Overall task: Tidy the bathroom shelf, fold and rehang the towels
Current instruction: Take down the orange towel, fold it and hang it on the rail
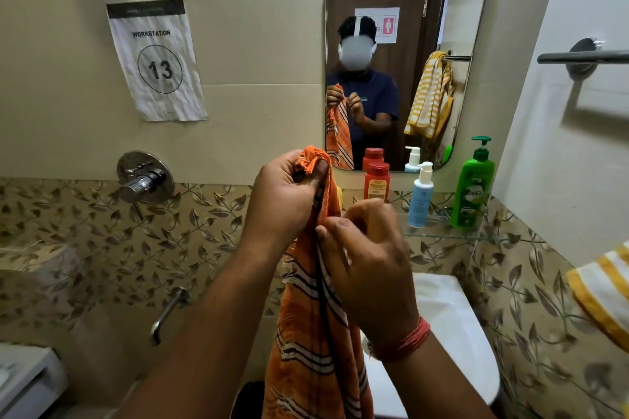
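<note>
On the left wall we see a paper sign (156,59) above a tap (144,177). Our left hand (284,196) grips the fringed top corner of the orange towel (315,343), fingers closed on it; the cloth hangs down over the sink (456,326). Our right hand (369,264) pinches its edge just below. Bottles stand on the glass shelf (442,235) under the mirror (405,58): red (376,182), white-blue (420,196), green (473,187). A yellow striped towel (604,289) lies at far right, below the bare towel bar (582,57).

The orange towel (316,333) is running off the bottom edge. The yellow striped towel (604,292) is being cropped at the right. Red bottle (376,182) label: illegible.
</note>
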`<state>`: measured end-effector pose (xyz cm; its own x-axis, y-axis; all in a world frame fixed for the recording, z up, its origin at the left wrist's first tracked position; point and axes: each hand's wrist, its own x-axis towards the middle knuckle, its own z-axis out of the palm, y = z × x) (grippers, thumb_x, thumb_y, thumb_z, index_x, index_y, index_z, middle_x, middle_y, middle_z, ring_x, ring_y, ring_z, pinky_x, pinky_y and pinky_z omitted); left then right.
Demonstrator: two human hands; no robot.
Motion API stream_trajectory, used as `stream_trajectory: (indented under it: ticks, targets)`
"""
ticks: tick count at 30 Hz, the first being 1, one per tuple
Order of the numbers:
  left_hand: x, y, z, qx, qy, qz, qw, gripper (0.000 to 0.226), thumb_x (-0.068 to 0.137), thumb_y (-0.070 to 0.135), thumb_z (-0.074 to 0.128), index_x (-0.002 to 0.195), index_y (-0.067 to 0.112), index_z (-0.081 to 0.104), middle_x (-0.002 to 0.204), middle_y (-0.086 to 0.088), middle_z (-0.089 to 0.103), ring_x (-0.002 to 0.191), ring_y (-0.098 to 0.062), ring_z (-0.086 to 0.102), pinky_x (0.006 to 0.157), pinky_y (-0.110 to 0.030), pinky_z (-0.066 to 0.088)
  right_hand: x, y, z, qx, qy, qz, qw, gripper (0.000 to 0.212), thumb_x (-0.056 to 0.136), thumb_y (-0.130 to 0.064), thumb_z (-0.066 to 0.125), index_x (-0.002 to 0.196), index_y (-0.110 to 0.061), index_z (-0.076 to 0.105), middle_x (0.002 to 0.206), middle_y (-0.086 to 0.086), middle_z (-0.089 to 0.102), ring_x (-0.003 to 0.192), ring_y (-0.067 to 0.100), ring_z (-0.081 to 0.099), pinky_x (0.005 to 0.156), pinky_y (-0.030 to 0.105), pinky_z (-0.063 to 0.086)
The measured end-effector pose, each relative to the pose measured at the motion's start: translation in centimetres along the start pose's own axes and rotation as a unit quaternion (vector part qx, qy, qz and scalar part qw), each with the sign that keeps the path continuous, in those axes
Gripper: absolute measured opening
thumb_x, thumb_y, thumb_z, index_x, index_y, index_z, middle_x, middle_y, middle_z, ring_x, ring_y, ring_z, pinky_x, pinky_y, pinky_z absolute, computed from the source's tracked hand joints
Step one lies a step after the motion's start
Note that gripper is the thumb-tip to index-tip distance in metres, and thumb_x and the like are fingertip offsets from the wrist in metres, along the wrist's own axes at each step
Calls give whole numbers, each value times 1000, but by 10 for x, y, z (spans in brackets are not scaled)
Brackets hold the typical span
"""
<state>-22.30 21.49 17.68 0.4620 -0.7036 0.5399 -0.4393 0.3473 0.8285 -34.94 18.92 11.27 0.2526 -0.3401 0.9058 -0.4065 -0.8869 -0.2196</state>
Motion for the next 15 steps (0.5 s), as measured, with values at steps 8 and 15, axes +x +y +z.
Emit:
stream_trajectory:
  ticks: [8, 15]
  targets:
    - [-6, 0, 0, -31, 2, -20, 999, 10, 96, 27, 64, 96, 20, 72, 85, 4, 75, 80, -7, 73, 72, -25, 59, -1, -8, -4, 263, -106, 236, 930, 25, 102, -32, 43, 101, -21, 67, 82, -6, 67, 77, 7, 64, 65, 27, 54]
    - [-16, 3, 5, -34, -13, -17, 999, 10, 96, 27, 66, 89, 23, 72, 82, 1, 76, 77, -15, 75, 73, -35, 61, 8, -6, -4, 188, -66, 287, 937, 12, 92, -25, 66, 98, -20, 58, 84, -13, 63, 80, -3, 61, 61, 5, 45]
